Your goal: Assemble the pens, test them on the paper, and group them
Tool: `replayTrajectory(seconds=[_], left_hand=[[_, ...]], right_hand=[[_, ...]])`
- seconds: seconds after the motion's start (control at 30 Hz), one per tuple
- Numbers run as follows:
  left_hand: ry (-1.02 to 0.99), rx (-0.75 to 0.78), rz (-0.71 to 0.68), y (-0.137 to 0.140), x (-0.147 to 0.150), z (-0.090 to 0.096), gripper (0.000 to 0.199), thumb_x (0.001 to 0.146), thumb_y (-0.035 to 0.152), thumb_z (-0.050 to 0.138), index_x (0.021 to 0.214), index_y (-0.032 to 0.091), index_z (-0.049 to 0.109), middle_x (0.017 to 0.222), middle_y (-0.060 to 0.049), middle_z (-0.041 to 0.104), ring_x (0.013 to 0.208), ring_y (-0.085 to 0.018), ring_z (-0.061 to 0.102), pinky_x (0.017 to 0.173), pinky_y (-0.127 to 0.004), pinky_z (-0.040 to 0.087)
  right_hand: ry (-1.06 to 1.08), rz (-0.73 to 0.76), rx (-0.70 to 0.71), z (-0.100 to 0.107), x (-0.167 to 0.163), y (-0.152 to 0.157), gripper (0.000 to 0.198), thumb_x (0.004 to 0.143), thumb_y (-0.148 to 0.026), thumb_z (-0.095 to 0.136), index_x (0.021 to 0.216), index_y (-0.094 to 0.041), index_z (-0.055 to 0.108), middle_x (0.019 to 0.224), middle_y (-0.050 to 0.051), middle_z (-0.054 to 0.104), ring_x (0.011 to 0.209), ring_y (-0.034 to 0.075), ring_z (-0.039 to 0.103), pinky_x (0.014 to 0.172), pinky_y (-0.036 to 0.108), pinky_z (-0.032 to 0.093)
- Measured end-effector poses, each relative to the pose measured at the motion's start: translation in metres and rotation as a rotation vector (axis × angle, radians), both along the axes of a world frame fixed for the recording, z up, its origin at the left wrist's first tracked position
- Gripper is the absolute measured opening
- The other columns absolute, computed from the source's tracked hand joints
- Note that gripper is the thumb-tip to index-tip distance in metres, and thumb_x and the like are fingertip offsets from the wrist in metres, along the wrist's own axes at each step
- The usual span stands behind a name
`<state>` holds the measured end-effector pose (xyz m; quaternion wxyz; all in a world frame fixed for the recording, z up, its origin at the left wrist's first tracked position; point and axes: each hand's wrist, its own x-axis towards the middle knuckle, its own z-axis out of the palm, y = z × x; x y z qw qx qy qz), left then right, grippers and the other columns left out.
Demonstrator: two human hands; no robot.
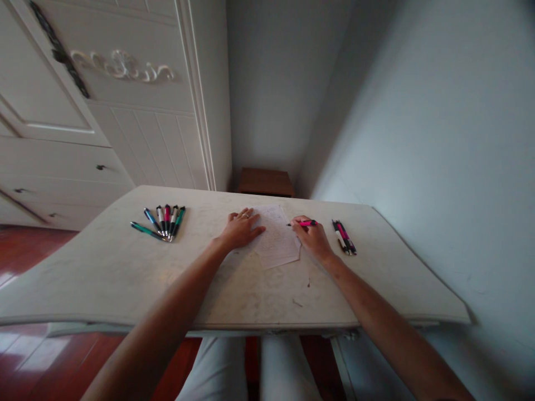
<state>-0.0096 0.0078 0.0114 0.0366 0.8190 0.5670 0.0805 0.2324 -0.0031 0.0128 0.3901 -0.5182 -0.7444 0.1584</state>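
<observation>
A sheet of paper with faint marks over it lies on the white table. My left hand rests flat on the paper's left edge, fingers spread, a ring on one finger. In my right hand is a pink and black pen, gripped near its tip over the paper's right side. The tip points left; whether it touches the sheet I cannot tell. Right of that hand, a few pens in pink, white and black lie close together. Several pens in green, blue, white and pink are fanned out at the left.
Dark specks mark the tabletop near its front edge. A white cabinet stands behind at the left, and a grey wall runs along the right. Beyond the table's far edge is a low brown wooden piece of furniture.
</observation>
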Motion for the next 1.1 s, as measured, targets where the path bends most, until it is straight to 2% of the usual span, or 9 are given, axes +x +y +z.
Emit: replayTrajectory(seconds=[0.1, 0.3, 0.5, 0.6, 0.73, 0.83, 1.0, 1.1], left_hand=[[0.009, -0.008, 0.001, -0.002, 0.001, 0.003, 0.055, 0.097, 0.053, 0.035, 0.137, 0.019, 0.047, 0.152, -0.017, 0.036, 0.143, -0.028, 0.029, 0.111, -0.049, 0.026], [-0.008, -0.011, -0.002, -0.002, 0.001, 0.003, 0.053, 0.096, 0.052, 0.038, 0.138, 0.021, 0.047, 0.152, -0.015, 0.037, 0.143, -0.028, 0.029, 0.111, -0.049, 0.025], [-0.004, -0.01, -0.005, 0.0, 0.0, 0.001, 0.054, 0.096, 0.052, 0.037, 0.138, 0.02, 0.048, 0.153, -0.016, 0.036, 0.143, -0.028, 0.029, 0.111, -0.05, 0.026], [-0.008, -0.006, -0.007, 0.0, 0.0, 0.0, 0.055, 0.096, 0.053, 0.038, 0.138, 0.019, 0.047, 0.153, -0.016, 0.035, 0.143, -0.028, 0.029, 0.111, -0.05, 0.026], [-0.009, -0.004, -0.011, 0.001, -0.001, -0.001, 0.055, 0.096, 0.053, 0.037, 0.138, 0.02, 0.047, 0.153, -0.016, 0.035, 0.143, -0.028, 0.029, 0.111, -0.051, 0.026], [-0.005, 0.002, -0.014, 0.001, -0.001, -0.002, 0.055, 0.096, 0.053, 0.036, 0.138, 0.02, 0.048, 0.153, -0.016, 0.035, 0.143, -0.028, 0.029, 0.111, -0.05, 0.026], [-0.014, 0.0, -0.013, 0.001, -0.001, -0.002, 0.055, 0.096, 0.053, 0.036, 0.138, 0.02, 0.047, 0.153, -0.016, 0.035, 0.143, -0.028, 0.029, 0.111, -0.051, 0.025], [-0.019, -0.002, -0.011, 0.0, -0.001, -0.001, 0.055, 0.096, 0.053, 0.036, 0.139, 0.02, 0.046, 0.153, -0.016, 0.035, 0.143, -0.028, 0.029, 0.111, -0.05, 0.025]], right_hand=[[-0.036, 0.029, 0.002, 0.002, 0.0, 0.0, 0.032, 0.087, -0.041, 0.046, 0.083, -0.017, 0.068, 0.063, 0.003, 0.065, 0.059, 0.017, 0.06, 0.059, 0.025, 0.041], [-0.007, 0.003, -0.079, 0.011, 0.0, -0.003, 0.032, 0.086, -0.036, 0.043, 0.062, -0.02, 0.059, 0.054, 0.003, 0.061, 0.054, 0.018, 0.06, 0.055, 0.025, 0.041], [0.013, 0.024, -0.043, 0.005, -0.003, -0.003, 0.039, 0.09, -0.046, 0.042, 0.075, -0.019, 0.064, 0.064, 0.005, 0.066, 0.06, 0.019, 0.064, 0.057, 0.025, 0.043], [-0.029, 0.034, -0.011, 0.003, -0.004, -0.001, 0.037, 0.09, -0.045, 0.042, 0.082, -0.019, 0.067, 0.069, 0.005, 0.069, 0.065, 0.02, 0.066, 0.061, 0.026, 0.045], [-0.179, -0.055, 0.059, 0.007, -0.001, -0.002, 0.031, 0.089, -0.035, 0.042, 0.077, -0.019, 0.066, 0.072, 0.008, 0.071, 0.071, 0.022, 0.067, 0.067, 0.027, 0.045], [-0.204, -0.101, 0.061, 0.012, 0.001, -0.004, 0.033, 0.089, -0.033, 0.041, 0.07, -0.02, 0.064, 0.067, 0.008, 0.069, 0.068, 0.022, 0.066, 0.064, 0.027, 0.043], [-0.087, -0.039, 0.038, 0.015, -0.001, -0.009, 0.036, 0.091, -0.04, 0.04, 0.078, -0.019, 0.066, 0.064, 0.005, 0.068, 0.065, 0.02, 0.066, 0.06, 0.025, 0.043], [-0.119, -0.008, 0.024, 0.014, -0.003, -0.009, 0.036, 0.09, -0.039, 0.042, 0.072, -0.019, 0.065, 0.063, 0.006, 0.068, 0.065, 0.02, 0.065, 0.061, 0.025, 0.043]])
